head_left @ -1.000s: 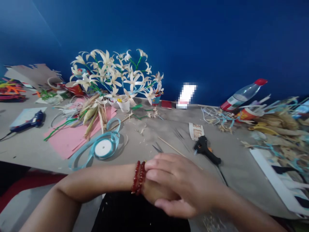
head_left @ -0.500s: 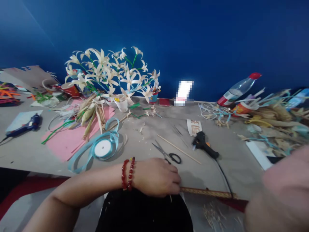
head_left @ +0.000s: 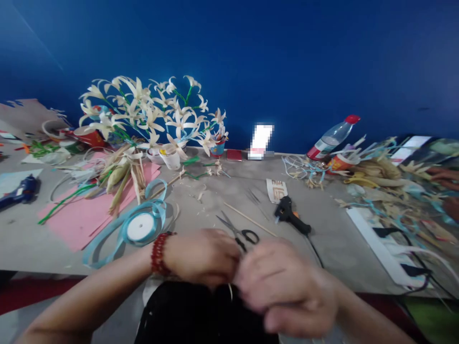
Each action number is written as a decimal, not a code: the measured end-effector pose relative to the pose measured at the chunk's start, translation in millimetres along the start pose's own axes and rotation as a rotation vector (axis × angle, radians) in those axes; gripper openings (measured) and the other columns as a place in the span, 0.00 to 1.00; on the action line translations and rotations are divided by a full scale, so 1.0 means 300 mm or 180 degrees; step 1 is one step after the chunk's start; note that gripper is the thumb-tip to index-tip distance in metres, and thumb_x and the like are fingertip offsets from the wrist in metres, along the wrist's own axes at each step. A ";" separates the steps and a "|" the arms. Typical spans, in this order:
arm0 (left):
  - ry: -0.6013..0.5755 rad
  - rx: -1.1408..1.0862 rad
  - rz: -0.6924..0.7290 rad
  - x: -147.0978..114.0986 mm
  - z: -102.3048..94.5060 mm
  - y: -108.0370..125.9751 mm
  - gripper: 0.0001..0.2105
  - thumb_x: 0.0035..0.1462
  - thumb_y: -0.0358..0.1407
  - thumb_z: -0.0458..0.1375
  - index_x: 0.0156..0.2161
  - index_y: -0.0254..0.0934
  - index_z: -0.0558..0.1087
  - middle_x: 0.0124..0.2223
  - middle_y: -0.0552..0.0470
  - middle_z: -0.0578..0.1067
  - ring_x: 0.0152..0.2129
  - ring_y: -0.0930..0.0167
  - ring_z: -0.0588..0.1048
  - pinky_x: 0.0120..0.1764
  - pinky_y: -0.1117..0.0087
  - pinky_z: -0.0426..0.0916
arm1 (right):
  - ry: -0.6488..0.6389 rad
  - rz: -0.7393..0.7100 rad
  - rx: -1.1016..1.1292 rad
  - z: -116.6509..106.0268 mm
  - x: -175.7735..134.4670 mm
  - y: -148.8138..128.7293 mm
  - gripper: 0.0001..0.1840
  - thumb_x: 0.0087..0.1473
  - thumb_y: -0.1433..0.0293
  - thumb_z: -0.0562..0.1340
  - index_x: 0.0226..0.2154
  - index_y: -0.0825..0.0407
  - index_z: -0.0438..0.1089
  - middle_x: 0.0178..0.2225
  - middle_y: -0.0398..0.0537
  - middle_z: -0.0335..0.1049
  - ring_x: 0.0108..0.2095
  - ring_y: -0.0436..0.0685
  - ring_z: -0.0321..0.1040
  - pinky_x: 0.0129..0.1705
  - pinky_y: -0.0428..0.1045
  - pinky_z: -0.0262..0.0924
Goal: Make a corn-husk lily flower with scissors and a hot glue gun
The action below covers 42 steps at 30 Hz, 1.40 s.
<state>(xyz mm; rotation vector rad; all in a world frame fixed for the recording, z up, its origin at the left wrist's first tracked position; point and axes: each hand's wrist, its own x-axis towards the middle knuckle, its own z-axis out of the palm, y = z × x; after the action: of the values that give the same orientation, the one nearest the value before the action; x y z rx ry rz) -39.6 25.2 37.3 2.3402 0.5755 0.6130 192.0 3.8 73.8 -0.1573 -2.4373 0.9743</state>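
My left hand, with red bead bracelets on its wrist, is closed low over the table's front edge. A thin pale strip pokes out below its fingers. My right hand, blurred by motion, sits against the left fingertips with its fingers curled; what it pinches, if anything, is hidden. Just beyond both hands lie black-handled scissors, their blades pointing away to the left. A thin wooden stick and a black glue gun are to the right of them.
Left on the table are a light-blue ribbon roll, pink paper and a blue glue gun. White husk flowers stand in cups behind. A bottle, dried husks and a white power strip occupy the right.
My right hand has come in from the right edge to meet my left hand. The left hand has shifted slightly left in view, and the view has turned a little right.
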 end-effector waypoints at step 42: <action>0.2109 -0.0271 -0.1056 0.077 0.140 -0.150 0.06 0.53 0.27 0.57 0.29 0.39 0.68 0.31 0.51 0.75 0.33 0.67 0.73 0.40 0.65 0.67 | 0.2498 0.1112 -0.1430 0.190 0.017 0.329 0.07 0.57 0.77 0.60 0.33 0.50 0.71 0.32 0.49 0.74 0.35 0.56 0.73 0.39 0.51 0.68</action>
<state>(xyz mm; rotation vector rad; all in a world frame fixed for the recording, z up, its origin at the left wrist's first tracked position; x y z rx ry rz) -8.8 49.2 -15.6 1.8691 1.1737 1.2263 151.7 42.9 -25.5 -0.9516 -1.8597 0.3504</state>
